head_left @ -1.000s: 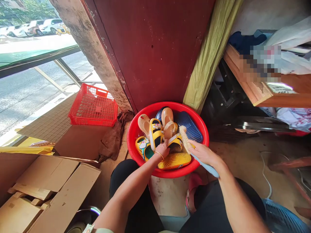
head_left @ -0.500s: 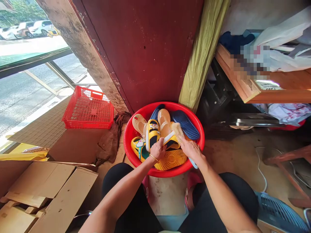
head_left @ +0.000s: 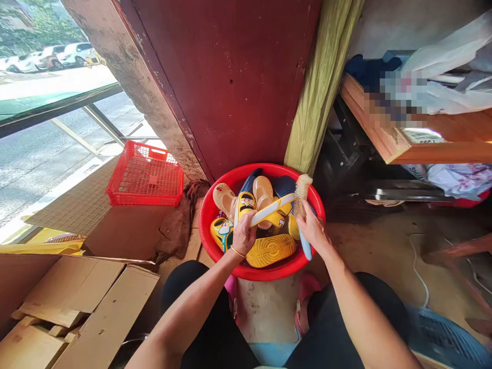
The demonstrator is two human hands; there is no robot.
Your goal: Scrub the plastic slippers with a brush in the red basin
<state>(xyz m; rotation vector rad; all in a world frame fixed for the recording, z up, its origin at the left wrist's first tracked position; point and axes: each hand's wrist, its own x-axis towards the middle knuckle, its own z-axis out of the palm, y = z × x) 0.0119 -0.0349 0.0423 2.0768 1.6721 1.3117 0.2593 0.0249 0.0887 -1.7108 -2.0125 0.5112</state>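
My left hand point(head_left: 245, 236) is closed around one end of a yellow sandal point(head_left: 273, 207), which is tipped on its side so that its white sole edge faces up. A scrubbing brush point(head_left: 304, 187) with pale bristles and a light blue handle is gripped in my right hand point(head_left: 313, 226), close to the sandal's far end. Both hands are over a red basin point(head_left: 205, 233). Inside lie beige sandals point(head_left: 263, 188), a yellow sandal with a cartoon figure point(head_left: 221, 229), a yellow sandal sole-up point(head_left: 271, 250) and dark blue footwear point(head_left: 283, 185).
A red plastic crate point(head_left: 145, 177) and a brown cloth point(head_left: 175, 233) are left of the basin. Cardboard boxes point(head_left: 80, 287) fill the lower left. A dark red door point(head_left: 226, 82) stands behind. On the right are a wooden table point(head_left: 446, 151) and a blue fan point(head_left: 446, 333).
My left hand has raised and turned the sandal, bringing its white edge up. My right hand has shifted right, and the brush now stands more upright with its bristles higher.
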